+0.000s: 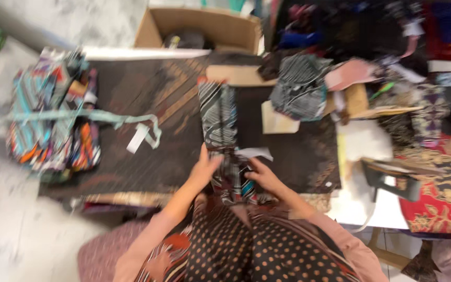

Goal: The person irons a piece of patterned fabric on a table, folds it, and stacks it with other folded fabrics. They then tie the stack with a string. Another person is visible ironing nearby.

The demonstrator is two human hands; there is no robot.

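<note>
A long folded strip of patterned cloth (218, 112), black and white with coloured parts near me, lies lengthwise on a dark brown patterned work surface (147, 99). My left hand (203, 171) presses on the cloth's near left edge. My right hand (265, 177) grips the near right side of the same cloth, beside a small white paper tag (255, 153). The picture is blurred, so finger detail is unclear.
A bundle of colourful folded fabrics (53, 115) tied with a teal strap lies at left. An open cardboard box (204, 28) stands at the back. Heaps of fabric pieces and card (340, 83) crowd the right, with red and gold cloth (444, 183) at far right.
</note>
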